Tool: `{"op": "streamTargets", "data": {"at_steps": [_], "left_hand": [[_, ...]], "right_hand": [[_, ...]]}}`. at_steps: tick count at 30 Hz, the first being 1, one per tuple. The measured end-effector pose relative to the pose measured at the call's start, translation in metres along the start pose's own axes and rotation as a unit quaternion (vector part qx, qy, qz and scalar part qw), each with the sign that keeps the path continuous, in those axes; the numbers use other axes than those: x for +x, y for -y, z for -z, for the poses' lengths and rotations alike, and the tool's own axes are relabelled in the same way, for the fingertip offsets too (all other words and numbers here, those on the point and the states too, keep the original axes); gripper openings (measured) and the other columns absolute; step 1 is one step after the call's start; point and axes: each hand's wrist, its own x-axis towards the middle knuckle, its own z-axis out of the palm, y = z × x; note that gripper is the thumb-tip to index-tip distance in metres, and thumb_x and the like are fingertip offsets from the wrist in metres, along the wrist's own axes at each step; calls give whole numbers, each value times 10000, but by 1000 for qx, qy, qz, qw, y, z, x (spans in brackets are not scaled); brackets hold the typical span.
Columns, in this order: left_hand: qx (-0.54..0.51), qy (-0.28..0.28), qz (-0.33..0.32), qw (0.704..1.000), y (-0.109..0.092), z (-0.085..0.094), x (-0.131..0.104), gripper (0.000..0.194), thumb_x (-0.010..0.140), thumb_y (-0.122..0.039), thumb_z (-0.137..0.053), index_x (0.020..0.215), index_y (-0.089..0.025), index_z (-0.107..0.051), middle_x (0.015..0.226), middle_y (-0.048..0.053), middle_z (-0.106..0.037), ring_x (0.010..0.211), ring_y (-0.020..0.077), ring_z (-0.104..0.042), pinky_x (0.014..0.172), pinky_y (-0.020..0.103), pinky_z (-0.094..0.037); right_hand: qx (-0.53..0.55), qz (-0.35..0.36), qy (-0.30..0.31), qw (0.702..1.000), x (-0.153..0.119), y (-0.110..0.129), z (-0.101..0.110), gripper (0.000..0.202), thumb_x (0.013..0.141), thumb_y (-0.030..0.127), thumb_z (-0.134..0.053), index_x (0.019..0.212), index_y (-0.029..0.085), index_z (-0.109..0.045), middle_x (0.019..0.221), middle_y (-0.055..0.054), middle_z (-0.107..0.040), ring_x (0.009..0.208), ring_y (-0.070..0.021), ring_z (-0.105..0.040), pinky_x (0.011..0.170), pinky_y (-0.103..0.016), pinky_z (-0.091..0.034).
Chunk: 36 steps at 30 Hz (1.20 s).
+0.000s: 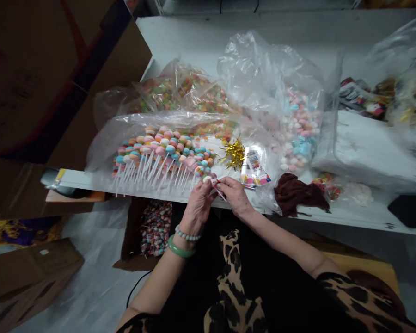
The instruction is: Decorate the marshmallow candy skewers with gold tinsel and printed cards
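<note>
My left hand [198, 208] and my right hand [234, 194] meet at the white table's front edge [333, 219], both pinching one small lollipop [213, 181] with a white stick. Just beyond my fingers lies a heap of pastel lollipops [162, 150] on clear plastic, sticks pointing toward me. A bunch of gold twist ties [233, 155] rests right of the heap, beside small printed bags [254, 173].
Clear bags of mixed candy [194, 92] and pastel candy [298, 129] sit further back. A dark brown cloth [296, 193] lies at the table edge, a black object [409, 209] at far right. Cardboard boxes [38, 83] stand left; an open box of wrapped candy [155, 229] sits below.
</note>
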Motion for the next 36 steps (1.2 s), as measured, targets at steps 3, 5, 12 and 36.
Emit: {"op": "streamTargets", "data": {"at_steps": [3,5,12,36], "left_hand": [[-14,44,101,994,8,7,1,301,688,-372,-807,819,-138,-669,730,5,-638,697,122,-589,715,286,-496],[-28,45,131,990,14,11,3,304,688,-379,-808,798,-134,-665,692,1,-625,678,123,-584,727,301,-503],[21,63,66,996,20,13,8,353,626,-289,-835,939,-159,-734,897,44,-720,795,148,-621,757,274,-471],[-192,26,136,972,11,-20,10,76,876,-194,-611,901,-142,-661,811,-5,-651,771,65,-613,826,166,-482]], "right_hand": [[53,-13,34,998,1,3,5,138,732,330,-559,699,197,-558,532,73,-474,492,-92,-438,480,-203,-341],[28,-14,47,998,2,6,9,126,705,289,-583,640,187,-551,521,73,-468,498,-81,-430,474,-187,-323],[255,-348,198,880,16,-1,24,263,757,183,-536,578,200,-345,393,113,-270,342,-39,-185,376,-166,-173],[-487,343,-80,799,-9,-8,11,294,946,187,-396,1113,111,-626,788,-123,-637,780,-247,-563,752,-395,-436]]}}
